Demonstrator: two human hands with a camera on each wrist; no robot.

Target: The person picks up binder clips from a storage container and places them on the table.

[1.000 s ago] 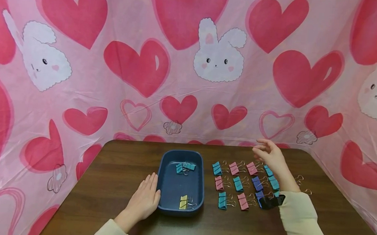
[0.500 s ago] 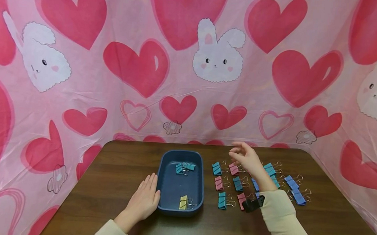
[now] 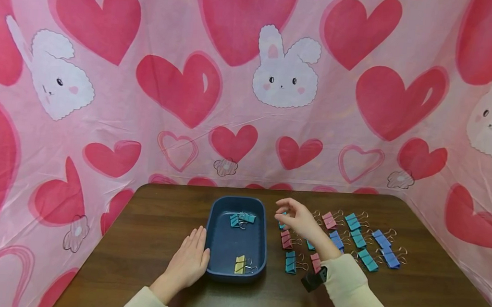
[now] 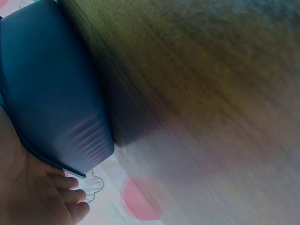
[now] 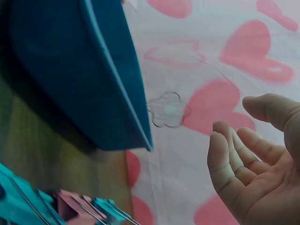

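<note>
My left hand (image 3: 187, 259) lies with straight fingers along the left side of a dark blue tray (image 3: 263, 241), touching its rim. Two teal binder clips (image 3: 242, 218) and a yellow binder clip (image 3: 239, 265) lie in the tray. To the tray's right, my right hand (image 3: 300, 220) hovers with loosely bent fingers, thumb apart, over a teal binder clip (image 3: 283, 221) that it partly covers. Nothing is between its fingers in the right wrist view. Just in front of that clip sit a pink binder clip (image 3: 286, 239) and another teal clip (image 3: 291, 262).
More binder clips stand in rows to the right: pink (image 3: 329, 220), teal (image 3: 358, 239) and blue (image 3: 389, 257). Some are hidden behind my right forearm. The brown wooden table (image 3: 144, 227) ends at a pink heart-patterned cloth (image 3: 232, 109) hung behind and at the sides.
My right hand has moved left and lower, from above the clips at the back right to the back clip nearest the tray. My left hand has stayed at the tray.
</note>
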